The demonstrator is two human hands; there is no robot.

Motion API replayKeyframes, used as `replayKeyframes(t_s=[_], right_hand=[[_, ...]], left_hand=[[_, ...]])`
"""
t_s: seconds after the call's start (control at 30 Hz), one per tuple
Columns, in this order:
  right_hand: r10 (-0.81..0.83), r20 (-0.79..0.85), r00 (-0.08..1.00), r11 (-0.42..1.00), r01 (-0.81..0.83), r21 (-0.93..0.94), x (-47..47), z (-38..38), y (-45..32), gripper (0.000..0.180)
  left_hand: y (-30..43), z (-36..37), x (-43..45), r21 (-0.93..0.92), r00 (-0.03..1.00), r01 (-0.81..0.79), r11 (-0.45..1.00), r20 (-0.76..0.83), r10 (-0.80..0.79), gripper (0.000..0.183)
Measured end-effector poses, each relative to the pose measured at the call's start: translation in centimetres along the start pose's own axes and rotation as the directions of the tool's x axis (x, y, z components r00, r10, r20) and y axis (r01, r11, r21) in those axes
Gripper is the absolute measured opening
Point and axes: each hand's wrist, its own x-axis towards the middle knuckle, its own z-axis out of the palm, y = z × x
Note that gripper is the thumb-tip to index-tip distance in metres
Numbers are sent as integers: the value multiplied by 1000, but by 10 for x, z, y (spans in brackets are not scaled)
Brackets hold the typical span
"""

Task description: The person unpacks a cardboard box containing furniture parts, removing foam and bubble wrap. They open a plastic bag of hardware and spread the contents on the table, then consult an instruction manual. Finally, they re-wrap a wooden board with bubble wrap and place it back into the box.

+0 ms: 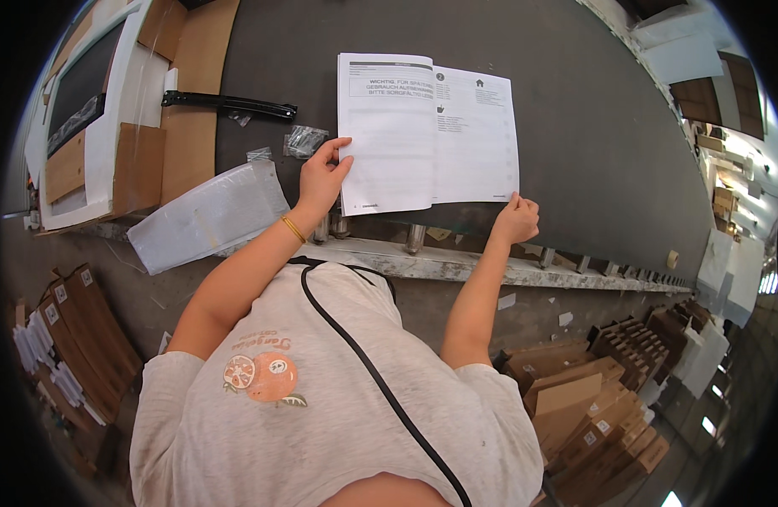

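An open printed booklet is spread before me above a dark work surface. My left hand grips its left page edge between thumb and fingers. At the lower right corner of the right page, my right hand pinches the paper. Left of the booklet lie a clear plastic bag of small parts, a smaller bag of hardware and a black metal rail. A translucent plastic-wrapped packet lies under my left forearm's side, overhanging the near edge.
An open cardboard carton with white foam and wrapped panels stands at the left. Metal rollers line the near edge by a worn frame rail. A tape roll sits far right. Flat cartons stand on the floor.
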Motion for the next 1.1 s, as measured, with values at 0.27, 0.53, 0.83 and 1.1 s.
replayKeyframes(t_s=[0.27,0.53,0.83,1.1], right_hand=[[-397,-157,904,560,375,739,-65,-73,-105,9],[-353,68,933,528,139,838,-45,-54,-102,18],[116,272,955,990,-132,43,21,8,-5,28],[-94,23,995,994,95,-60,14,2,-7,15]], left_hand=[[23,-2,0,-75,968,246,967,71,-240,23],[7,-11,7,115,984,172,978,32,-177,27],[0,-12,6,14,980,200,980,7,-200,25],[3,-9,3,-19,991,132,991,-35,-133,24]])
